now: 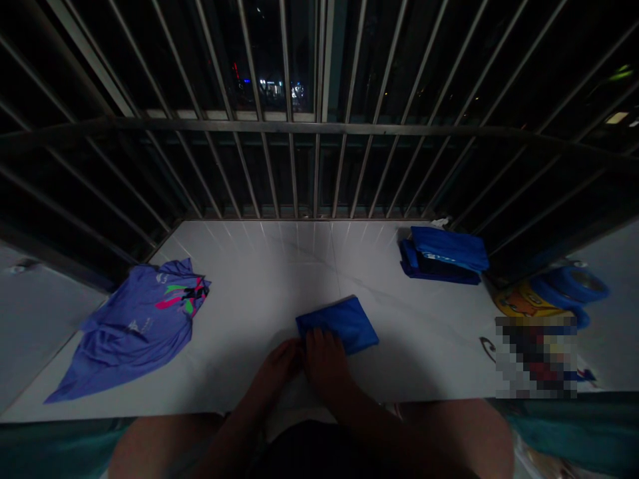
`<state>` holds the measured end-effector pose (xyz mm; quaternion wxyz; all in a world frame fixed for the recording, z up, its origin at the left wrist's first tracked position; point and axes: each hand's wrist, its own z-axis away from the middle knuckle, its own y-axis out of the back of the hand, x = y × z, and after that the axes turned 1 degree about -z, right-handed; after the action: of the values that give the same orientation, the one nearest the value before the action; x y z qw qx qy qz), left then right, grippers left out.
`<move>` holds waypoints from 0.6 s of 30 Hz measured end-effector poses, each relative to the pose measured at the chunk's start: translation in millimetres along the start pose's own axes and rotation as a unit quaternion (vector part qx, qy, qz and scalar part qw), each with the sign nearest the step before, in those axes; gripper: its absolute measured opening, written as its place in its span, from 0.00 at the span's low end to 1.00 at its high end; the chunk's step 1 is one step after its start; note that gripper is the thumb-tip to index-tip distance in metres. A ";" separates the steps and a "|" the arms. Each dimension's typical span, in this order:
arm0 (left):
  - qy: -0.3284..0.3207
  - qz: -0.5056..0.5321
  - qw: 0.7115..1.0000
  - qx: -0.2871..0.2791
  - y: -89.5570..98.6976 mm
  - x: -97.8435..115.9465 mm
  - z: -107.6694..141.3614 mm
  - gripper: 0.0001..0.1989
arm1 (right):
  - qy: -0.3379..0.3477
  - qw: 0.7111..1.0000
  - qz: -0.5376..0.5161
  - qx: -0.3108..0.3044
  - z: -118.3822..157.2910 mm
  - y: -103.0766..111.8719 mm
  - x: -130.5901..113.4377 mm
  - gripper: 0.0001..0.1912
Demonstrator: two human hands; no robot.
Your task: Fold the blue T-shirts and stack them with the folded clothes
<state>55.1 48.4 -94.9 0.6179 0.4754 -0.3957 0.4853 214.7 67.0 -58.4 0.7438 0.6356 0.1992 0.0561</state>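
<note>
A folded blue cloth [352,324] lies on the pale tiled ledge [259,279], near its front edge. My right hand [324,356] rests on the cloth's left part, its fingers lying side by side and flat on the fabric. Close beside it, my left hand [284,359] is at the cloth's lower left corner. Its fingers are bent and in shadow, and what they touch or hold is too dark to make out.
At the left a purple shirt [144,322] with a colourful print lies spread out. Folded blue clothes [444,256] are stacked at the back right. A yellow and blue item [529,299] stands far right. Metal bars [299,126] close off the back.
</note>
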 end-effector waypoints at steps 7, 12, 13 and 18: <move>-0.081 -0.220 0.969 0.073 19.7 20.8 8.2 0.20 | 0.244 0.969 -0.005 0.025 25.9 -31.4 36.1 0.06; -0.288 -0.332 0.898 -0.004 4.8 22.9 -7.8 0.24 | 0.360 0.931 -0.062 0.024 60.6 -32.2 86.1 0.11; -0.306 -0.359 0.881 -0.026 1.0 22.0 -13.7 0.25 | 0.351 0.933 -0.071 0.023 66.3 -28.5 99.7 0.12; -0.322 -0.457 0.825 -0.081 -12.8 18.7 -38.9 0.23 | 0.211 0.973 -0.084 0.034 72.9 10.4 173.2 0.17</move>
<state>72.7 89.4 -88.9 0.6430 0.6793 -0.3472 -0.0673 401.7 60.0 -79.1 0.6645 0.6155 0.4066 0.1195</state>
